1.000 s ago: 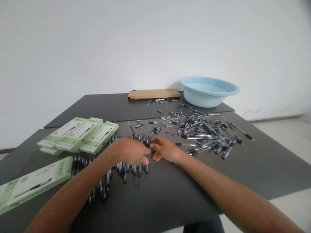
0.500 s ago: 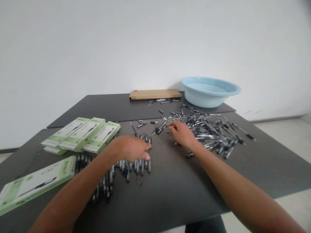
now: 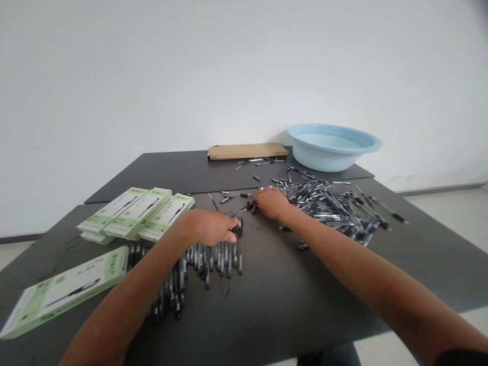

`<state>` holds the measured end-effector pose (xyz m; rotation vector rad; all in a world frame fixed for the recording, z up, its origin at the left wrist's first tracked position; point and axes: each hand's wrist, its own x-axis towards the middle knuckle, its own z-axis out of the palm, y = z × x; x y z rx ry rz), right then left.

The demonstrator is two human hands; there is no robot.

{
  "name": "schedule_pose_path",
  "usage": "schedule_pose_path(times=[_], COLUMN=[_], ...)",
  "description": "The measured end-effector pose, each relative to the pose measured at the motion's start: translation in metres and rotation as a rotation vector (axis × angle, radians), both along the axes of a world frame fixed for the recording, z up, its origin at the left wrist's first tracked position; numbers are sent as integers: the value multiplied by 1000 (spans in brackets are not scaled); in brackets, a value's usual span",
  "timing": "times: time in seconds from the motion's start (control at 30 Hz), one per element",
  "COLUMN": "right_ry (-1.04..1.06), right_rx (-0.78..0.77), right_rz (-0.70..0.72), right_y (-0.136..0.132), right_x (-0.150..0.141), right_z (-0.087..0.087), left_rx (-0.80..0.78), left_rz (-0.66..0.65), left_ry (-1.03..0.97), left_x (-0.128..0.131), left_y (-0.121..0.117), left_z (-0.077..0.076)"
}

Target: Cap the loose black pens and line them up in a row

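My left hand (image 3: 215, 227) lies over a row of black-and-clear pens (image 3: 208, 259), its thumb and forefinger apart near the row's right end. The rightmost pen (image 3: 240, 249) lies just beyond those fingertips. Further off, my right hand (image 3: 272, 203) reaches down to a small cluster of pens (image 3: 249, 207), fingers curled over their far ends. Its fingertips are partly hidden, and it covers some of the cluster. To its right spreads a loose heap of pens (image 3: 324, 201). A thicker group of pens (image 3: 173, 290) lies partly under my left forearm.
Green-and-white pen boxes (image 3: 139, 213) are stacked at left, and another box (image 3: 72, 290) lies nearer on the dark table (image 3: 274, 305). A flat brown cardboard piece (image 3: 247, 151) and a light blue basin (image 3: 331, 152) stand at the back, with several loose pens (image 3: 263, 160) before the cardboard.
My right hand has left the row's end, where it was beside my left hand, and moved away to the pen cluster. My left hand has stayed over the row; the view has shifted slightly.
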<state>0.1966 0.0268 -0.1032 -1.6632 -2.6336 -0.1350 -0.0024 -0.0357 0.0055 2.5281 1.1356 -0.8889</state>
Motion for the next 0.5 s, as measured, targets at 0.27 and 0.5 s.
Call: schedule_pose_path(times=[0.27, 0.5], right_ry=[-23, 133], right_rx=[17, 62], right_rz=[76, 62], right_y=[-2, -6], right_x=[14, 23], right_z=[-5, -4], left_rx=[-17, -14], left_rz=[-18, -52], left_ry=[21, 32], left_x=[4, 6], left_y=[0, -2], left_z=[-4, -3])
